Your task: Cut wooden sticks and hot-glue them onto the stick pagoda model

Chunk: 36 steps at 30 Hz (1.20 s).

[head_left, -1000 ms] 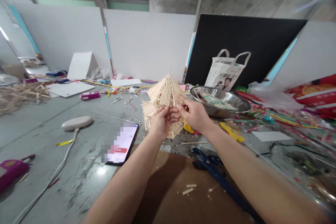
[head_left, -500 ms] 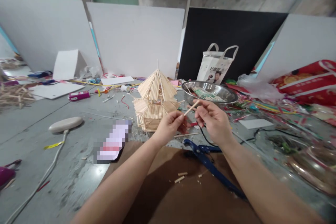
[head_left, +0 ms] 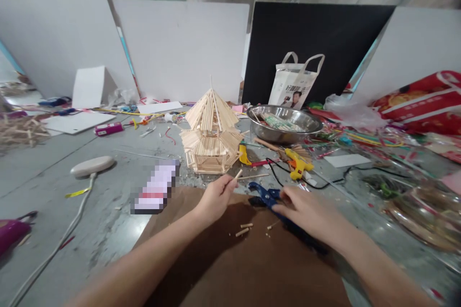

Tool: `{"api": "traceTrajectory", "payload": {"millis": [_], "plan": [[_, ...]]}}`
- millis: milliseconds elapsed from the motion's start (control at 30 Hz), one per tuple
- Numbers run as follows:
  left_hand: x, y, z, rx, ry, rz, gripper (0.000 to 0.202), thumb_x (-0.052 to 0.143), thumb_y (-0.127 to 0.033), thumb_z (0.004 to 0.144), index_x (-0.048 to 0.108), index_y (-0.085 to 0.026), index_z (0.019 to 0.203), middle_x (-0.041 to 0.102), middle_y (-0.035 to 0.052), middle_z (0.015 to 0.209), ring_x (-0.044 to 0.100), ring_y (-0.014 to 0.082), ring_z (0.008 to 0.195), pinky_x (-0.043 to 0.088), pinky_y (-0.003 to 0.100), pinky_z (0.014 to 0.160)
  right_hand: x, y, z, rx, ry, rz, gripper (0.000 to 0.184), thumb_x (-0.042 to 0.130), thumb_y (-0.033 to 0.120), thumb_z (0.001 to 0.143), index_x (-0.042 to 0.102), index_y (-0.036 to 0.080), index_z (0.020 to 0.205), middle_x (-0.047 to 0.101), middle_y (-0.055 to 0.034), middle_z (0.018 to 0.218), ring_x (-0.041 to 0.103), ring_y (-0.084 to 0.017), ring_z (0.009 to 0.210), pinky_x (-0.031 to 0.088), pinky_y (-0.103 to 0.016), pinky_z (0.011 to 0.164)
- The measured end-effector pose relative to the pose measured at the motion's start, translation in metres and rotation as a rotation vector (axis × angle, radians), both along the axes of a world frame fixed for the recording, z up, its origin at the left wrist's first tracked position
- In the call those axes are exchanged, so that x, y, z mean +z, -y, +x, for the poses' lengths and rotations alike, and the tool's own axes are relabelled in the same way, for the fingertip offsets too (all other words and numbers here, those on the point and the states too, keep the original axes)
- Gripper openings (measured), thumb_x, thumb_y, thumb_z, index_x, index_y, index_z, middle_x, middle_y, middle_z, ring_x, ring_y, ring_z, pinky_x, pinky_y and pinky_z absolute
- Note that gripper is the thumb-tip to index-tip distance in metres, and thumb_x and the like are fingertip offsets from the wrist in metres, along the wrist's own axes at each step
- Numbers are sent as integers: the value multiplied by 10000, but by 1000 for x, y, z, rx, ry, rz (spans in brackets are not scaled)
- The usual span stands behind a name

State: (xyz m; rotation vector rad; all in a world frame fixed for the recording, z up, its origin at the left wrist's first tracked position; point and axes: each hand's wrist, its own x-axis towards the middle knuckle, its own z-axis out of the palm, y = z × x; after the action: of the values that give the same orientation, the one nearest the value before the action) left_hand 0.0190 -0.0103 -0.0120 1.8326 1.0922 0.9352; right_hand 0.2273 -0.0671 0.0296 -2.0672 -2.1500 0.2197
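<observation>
My left hand [head_left: 215, 196] is closed in a pinch on a short wooden stick [head_left: 237, 174] just in front of a small pagoda model [head_left: 211, 132] built of wooden sticks. My right hand [head_left: 306, 208] lies over the handles of blue cutters [head_left: 264, 194] on a brown cardboard sheet [head_left: 245, 268], its fingers curling onto them. A few cut stick bits [head_left: 244, 228] lie on the cardboard between my hands.
A steel bowl [head_left: 286, 122] holding sticks stands behind right, with a yellow glue gun [head_left: 297, 163] and black cable near it. A phone [head_left: 155, 188] lies left of the cardboard. A white puck [head_left: 92, 165] with cable, white boards, a tote bag [head_left: 295, 81] and coloured clutter surround.
Both hands dropped from the pagoda toward the cardboard. The left hand keeps the stick; the right hand let go of it and came down on the blue cutters.
</observation>
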Motion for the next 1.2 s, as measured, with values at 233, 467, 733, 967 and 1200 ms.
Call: {"api": "traceTrajectory", "payload": {"millis": [233, 467, 733, 967, 1200], "plan": [[-29, 1, -10, 81, -79, 23, 307, 291, -385, 823, 389, -173, 624, 360, -44, 541, 355, 88, 529, 278, 215, 537, -34, 22, 16, -13, 38, -75, 147, 465, 311, 738, 557, 199, 754, 636, -77, 771, 592, -213, 745, 389, -285, 611], [-29, 2, -12, 90, -27, 19, 303, 295, -385, 820, 430, -168, 656, 378, -41, 541, 376, 92, 540, 292, 213, 542, 6, 20, 14, -160, -262, 79, 226, 532, 413, 668, 549, 221, 787, 651, -42, 731, 593, -200, 621, 393, -276, 517], [-20, 9, -10, 104, 202, -16, 288, 388, -415, 783, 500, -152, 812, 468, -14, 625, 421, 104, 595, 326, 205, 560, 21, 3, -20, -117, -1114, -47, 249, 569, 399, 654, 521, 173, 747, 355, 93, 302, 304, -69, 287, 219, -208, 346], [-14, 7, -16, -51, -52, 56, 328, 430, -422, 758, 584, -133, 744, 536, 3, 600, 456, 113, 565, 314, 203, 530, -23, -11, -38, -57, -1594, -197, 211, 603, 281, 628, 571, 164, 800, 506, 48, 447, 463, -89, 407, 353, -213, 416], [-14, 10, -15, -127, -260, 150, 317, 381, -399, 788, 561, -164, 674, 550, 12, 577, 465, 109, 525, 303, 195, 503, -40, -7, -42, 106, -1721, -317, 354, 454, 251, 609, 562, 217, 944, 598, -68, 1002, 543, -221, 937, 437, -375, 740]]}}
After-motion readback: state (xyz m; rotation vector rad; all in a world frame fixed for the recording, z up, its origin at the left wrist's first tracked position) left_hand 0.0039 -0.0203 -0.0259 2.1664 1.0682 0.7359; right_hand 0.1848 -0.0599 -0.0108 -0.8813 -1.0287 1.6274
